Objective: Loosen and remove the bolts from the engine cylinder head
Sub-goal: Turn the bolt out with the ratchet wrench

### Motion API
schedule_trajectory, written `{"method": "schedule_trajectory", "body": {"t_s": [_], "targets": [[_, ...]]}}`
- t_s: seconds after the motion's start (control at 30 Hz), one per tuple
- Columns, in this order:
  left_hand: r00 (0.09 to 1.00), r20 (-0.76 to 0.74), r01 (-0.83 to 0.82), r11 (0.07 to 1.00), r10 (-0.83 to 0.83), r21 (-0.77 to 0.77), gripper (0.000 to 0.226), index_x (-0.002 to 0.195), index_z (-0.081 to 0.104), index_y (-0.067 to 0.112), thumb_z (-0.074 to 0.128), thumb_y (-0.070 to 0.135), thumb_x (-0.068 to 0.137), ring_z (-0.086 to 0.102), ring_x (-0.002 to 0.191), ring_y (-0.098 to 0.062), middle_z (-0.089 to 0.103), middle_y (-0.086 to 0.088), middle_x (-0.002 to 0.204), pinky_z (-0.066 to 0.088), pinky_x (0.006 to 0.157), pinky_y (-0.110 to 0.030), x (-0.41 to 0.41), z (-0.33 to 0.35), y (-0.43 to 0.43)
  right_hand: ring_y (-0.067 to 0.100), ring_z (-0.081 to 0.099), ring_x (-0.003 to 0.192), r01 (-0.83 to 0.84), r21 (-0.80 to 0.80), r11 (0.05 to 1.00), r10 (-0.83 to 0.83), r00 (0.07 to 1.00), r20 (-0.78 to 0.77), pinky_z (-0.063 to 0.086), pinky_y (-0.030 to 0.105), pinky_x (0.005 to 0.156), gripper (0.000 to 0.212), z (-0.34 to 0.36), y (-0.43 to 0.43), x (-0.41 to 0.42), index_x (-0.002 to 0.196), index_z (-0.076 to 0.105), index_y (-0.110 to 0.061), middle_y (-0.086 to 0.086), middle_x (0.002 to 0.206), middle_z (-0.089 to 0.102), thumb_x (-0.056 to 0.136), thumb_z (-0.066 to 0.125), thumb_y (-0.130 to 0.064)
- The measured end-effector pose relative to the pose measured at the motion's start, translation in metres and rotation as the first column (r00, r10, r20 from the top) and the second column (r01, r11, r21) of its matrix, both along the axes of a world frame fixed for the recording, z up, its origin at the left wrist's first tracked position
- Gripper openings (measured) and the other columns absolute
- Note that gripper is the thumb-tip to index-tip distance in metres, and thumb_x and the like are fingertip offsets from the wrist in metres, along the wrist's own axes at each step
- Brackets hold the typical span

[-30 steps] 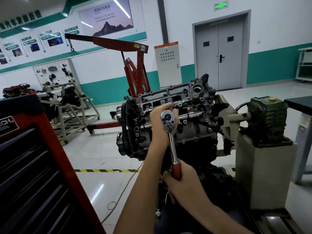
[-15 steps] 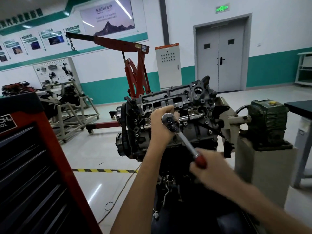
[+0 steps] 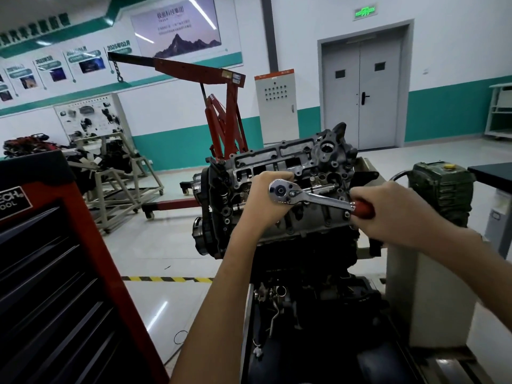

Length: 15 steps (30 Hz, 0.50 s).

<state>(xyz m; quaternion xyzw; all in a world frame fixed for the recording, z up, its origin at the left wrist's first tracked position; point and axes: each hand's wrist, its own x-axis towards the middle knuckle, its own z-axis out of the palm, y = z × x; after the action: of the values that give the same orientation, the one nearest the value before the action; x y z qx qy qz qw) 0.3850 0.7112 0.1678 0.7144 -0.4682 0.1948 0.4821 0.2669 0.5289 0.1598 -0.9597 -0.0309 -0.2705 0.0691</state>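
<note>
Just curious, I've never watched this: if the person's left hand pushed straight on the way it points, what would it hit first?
Most likely the cylinder head: the left hand, curled behind the head of the ratchet wrench, points up into it and looks close, though depth is unclear.

cabinet plate: black label plate [image 3: 13, 199] on the near-left red and black metal tool cabinet [image 3: 69, 245] shows white letters "ech." over "ool", with the start cut off.
wall date: white timeline heading [image 3: 119, 46] on the far left wall reads "2025年02月".
exit sign: green lit sign [image 3: 365, 13] above the far grey double door [image 3: 363, 87], characters too blurred to read.
poster: mountain poster [image 3: 174, 29], heading blurred.
</note>
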Motion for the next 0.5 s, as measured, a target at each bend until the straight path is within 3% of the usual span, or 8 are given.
{"method": "schedule_trajectory", "body": {"t_s": [0.07, 0.13, 0.23, 0.3, 0.33, 0.37, 0.4, 0.5], "targets": [[0.999, -0.016, -0.029, 0.996, 0.028, -0.084, 0.038, 0.051, 0.028, 0.028, 0.053, 0.007, 0.07, 0.023, 0.052, -0.007, 0.027, 0.009, 0.047, 0.021, 0.052, -0.026, 0.0, -0.004, -0.005, 0.012, 0.051, 0.051, -0.003, 0.106, 0.994, 0.003, 1.0, -0.001, 0.042, 0.023, 0.051, 0.02, -0.015, 0.009, -0.003, 0.069, 0.047, -0.025, -0.005, 0.056, 0.05, 0.077, 0.064, -0.019], [0.997, -0.047, -0.074, 0.979, 0.066, -0.19, 0.036, 0.052, 0.029, 0.021, 0.053, 0.008, 0.074, 0.025, 0.053, -0.012, 0.026, 0.006, 0.05, 0.022, 0.054, -0.029, 0.001, -0.011, -0.011, 0.012, 0.045, 0.044, -0.053, 0.351, 0.935, 0.052, 0.999, 0.013, 0.038, 0.023, 0.046, 0.024, -0.044, 0.035, -0.008, 0.063, 0.045, -0.021, -0.005, 0.05, 0.046, 0.076, 0.064, -0.012], [0.988, -0.108, -0.136, 0.938, 0.107, -0.319, 0.035, 0.053, 0.033, 0.013, 0.056, 0.002, 0.079, 0.027, 0.058, -0.014, 0.027, 0.0, 0.054, 0.024, 0.056, -0.031, -0.001, -0.016, -0.021, 0.008, 0.037, 0.035, -0.178, 0.735, 0.655, 0.198, 0.978, 0.061, 0.032, 0.023, 0.039, 0.029, -0.08, 0.088, -0.01, 0.06, 0.042, -0.014, -0.005, 0.042, 0.039, 0.079, 0.062, -0.005], [0.986, -0.125, -0.145, 0.929, 0.108, -0.34, 0.041, 0.052, 0.032, 0.012, 0.056, -0.007, 0.079, 0.026, 0.057, -0.014, 0.026, -0.003, 0.054, 0.025, 0.053, -0.035, -0.002, -0.016, -0.025, 0.013, 0.038, 0.032, -0.218, 0.868, 0.447, 0.295, 0.952, 0.087, 0.032, 0.024, 0.039, 0.029, -0.092, 0.115, -0.009, 0.063, 0.04, -0.013, -0.001, 0.042, 0.04, 0.081, 0.06, -0.005], [0.986, -0.131, -0.141, 0.932, 0.103, -0.333, 0.045, 0.052, 0.029, 0.016, 0.055, -0.01, 0.079, 0.025, 0.056, -0.014, 0.025, -0.003, 0.053, 0.024, 0.051, -0.038, -0.003, -0.016, -0.025, 0.015, 0.039, 0.031, -0.217, 0.893, 0.394, 0.327, 0.941, 0.085, 0.032, 0.023, 0.038, 0.027, -0.094, 0.121, -0.01, 0.064, 0.04, -0.012, 0.002, 0.042, 0.04, 0.082, 0.059, -0.004], [0.987, -0.126, -0.134, 0.938, 0.099, -0.318, 0.048, 0.053, 0.027, 0.019, 0.054, -0.011, 0.079, 0.024, 0.055, -0.014, 0.024, -0.002, 0.052, 0.025, 0.05, -0.04, -0.003, -0.015, -0.024, 0.014, 0.039, 0.03, -0.208, 0.887, 0.413, 0.338, 0.939, 0.062, 0.033, 0.023, 0.037, 0.026, -0.091, 0.119, -0.01, 0.064, 0.041, -0.011, 0.002, 0.042, 0.041, 0.082, 0.058, -0.003], [0.989, -0.105, -0.129, 0.947, 0.102, -0.294, 0.048, 0.053, 0.026, 0.021, 0.054, -0.009, 0.079, 0.023, 0.054, -0.014, 0.024, 0.001, 0.051, 0.026, 0.05, -0.039, -0.002, -0.015, -0.022, 0.012, 0.04, 0.03, -0.195, 0.848, 0.493, 0.322, 0.946, 0.03, 0.033, 0.023, 0.036, 0.025, -0.086, 0.11, -0.011, 0.064, 0.042, -0.011, 0.001, 0.043, 0.041, 0.08, 0.058, -0.002], [0.996, -0.027, -0.089, 0.985, 0.086, -0.147, 0.037, 0.053, 0.029, 0.021, 0.054, 0.005, 0.076, 0.025, 0.052, -0.012, 0.027, 0.006, 0.05, 0.024, 0.053, -0.029, 0.0, -0.009, -0.008, 0.01, 0.044, 0.037, -0.156, 0.554, 0.818, 0.23, 0.971, -0.067, 0.034, 0.015, 0.038, 0.028, -0.054, 0.058, -0.01, 0.059, 0.044, -0.019, -0.004, 0.049, 0.047, 0.078, 0.06, -0.005]]}}
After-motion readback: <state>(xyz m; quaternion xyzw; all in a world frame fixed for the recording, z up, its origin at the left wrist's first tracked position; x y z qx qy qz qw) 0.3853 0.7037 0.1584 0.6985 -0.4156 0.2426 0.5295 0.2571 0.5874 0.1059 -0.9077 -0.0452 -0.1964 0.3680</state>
